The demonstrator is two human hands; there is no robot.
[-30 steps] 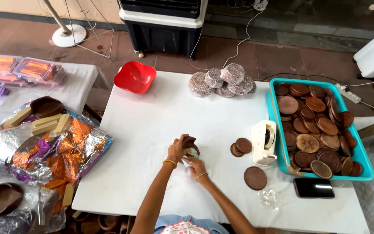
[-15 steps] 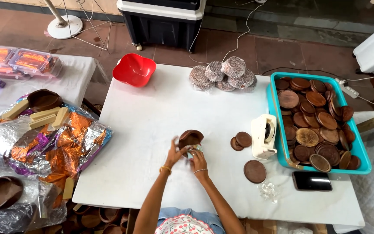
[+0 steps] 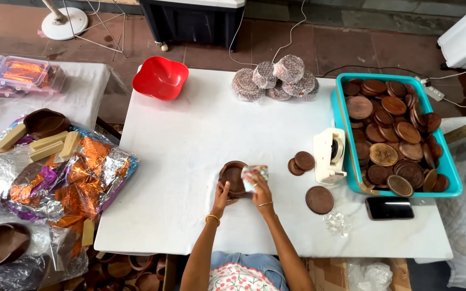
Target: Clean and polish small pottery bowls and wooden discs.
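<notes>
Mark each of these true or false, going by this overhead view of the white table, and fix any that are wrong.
1. The left hand holds a round brown dish. True.
2. The red bowl sits inside the teal tray. False: it stands on the white table, at its far left corner, apart from the tray.
3. The teal tray holds many brown discs. True.
4. The black phone lies left of the hands. False: it lies to their right, just below the tray.
5. The right hand is at a patterned wrapper beside the dish. True.
</notes>
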